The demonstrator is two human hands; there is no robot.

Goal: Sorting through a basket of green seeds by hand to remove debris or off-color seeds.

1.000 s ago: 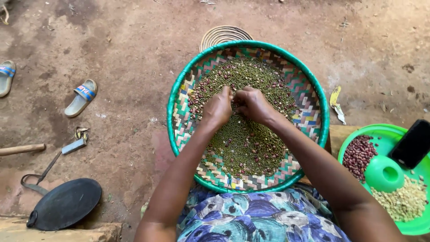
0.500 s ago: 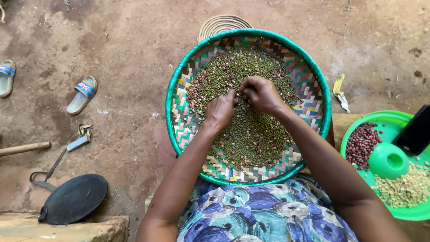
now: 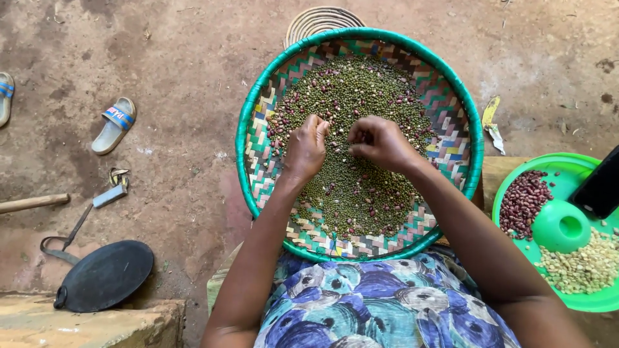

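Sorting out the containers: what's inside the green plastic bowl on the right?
Green bowl: dark red beans, pale yellowish peas, small green cup. A black object covers part.

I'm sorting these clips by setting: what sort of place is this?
Probably a home yard with a bare dirt ground. A sandal lies loose, and both hands work in a woven tray of small beans.

Sandal [image 3: 114,124], black pan [image 3: 103,276], green plate [image 3: 576,166]
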